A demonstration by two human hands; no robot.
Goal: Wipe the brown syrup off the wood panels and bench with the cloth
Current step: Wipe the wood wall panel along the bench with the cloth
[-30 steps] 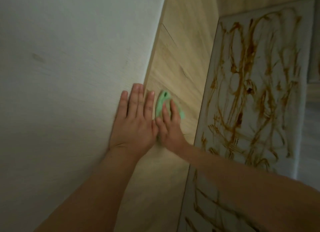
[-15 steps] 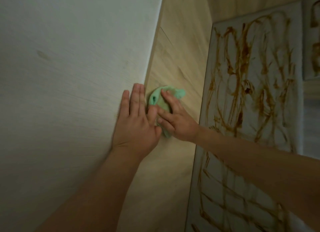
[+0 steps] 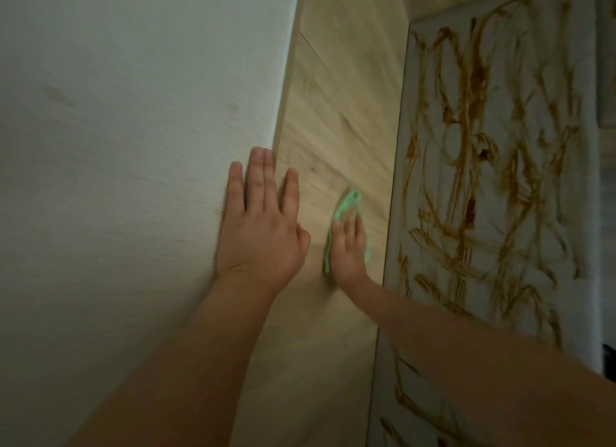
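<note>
Green cloth [image 3: 347,202] pressed on wood panel [image 3: 350,96] under flat right hand [image 3: 350,250]; left hand [image 3: 260,233] flat, holding nothing.

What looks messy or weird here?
Brown syrup is smeared in streaks all over the pale panel on the right, not yet wiped. The right hand presses the green cloth on the wood panel beside it, which looks clean.

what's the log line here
left hand flat on white panel | right hand presses green cloth on wood panel | syrup on right panel
</note>
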